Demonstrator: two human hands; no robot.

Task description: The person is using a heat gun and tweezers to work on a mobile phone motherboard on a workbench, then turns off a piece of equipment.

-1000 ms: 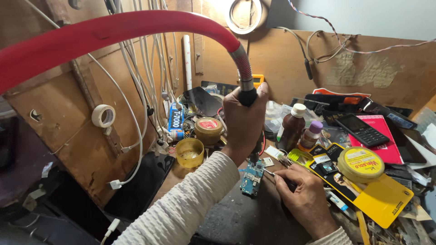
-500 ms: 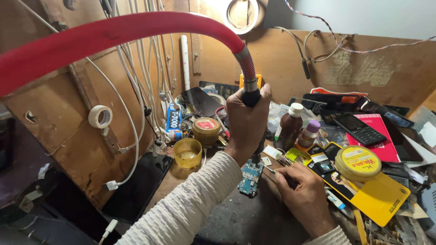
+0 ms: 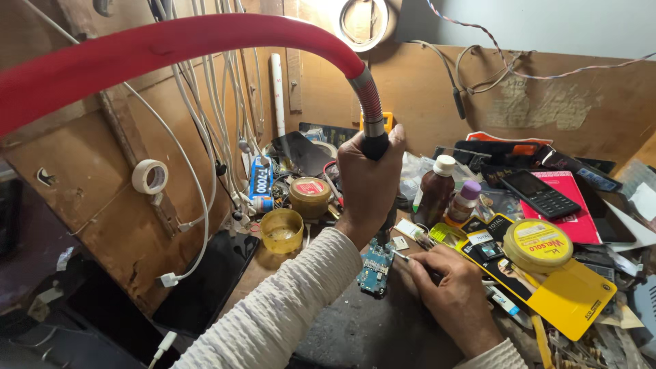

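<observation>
My left hand [image 3: 369, 184] is wrapped around the black handle of a hot-air tool whose thick red hose [image 3: 171, 48] arches up and off to the left. The tool's tip is hidden behind the hand, above a small blue-green circuit board [image 3: 374, 268] lying on the dark bench. My right hand [image 3: 454, 297] rests on the bench to the right of the board, pinching thin metal tweezers [image 3: 403, 255] whose tip reaches the board's upper right edge.
A yellow cup [image 3: 281, 230] and a round tin [image 3: 309, 196] stand left of the board. Two small bottles [image 3: 437, 188], a yellow-lidded tin [image 3: 538, 244] on a yellow card, a black keypad phone [image 3: 540, 193] and clutter fill the right. White cables and a tape roll [image 3: 150, 176] hang on the wooden wall.
The view has shifted slightly; my left hand with the hose tool sits a little higher over the board. My right hand keeps the tweezers at the board.
</observation>
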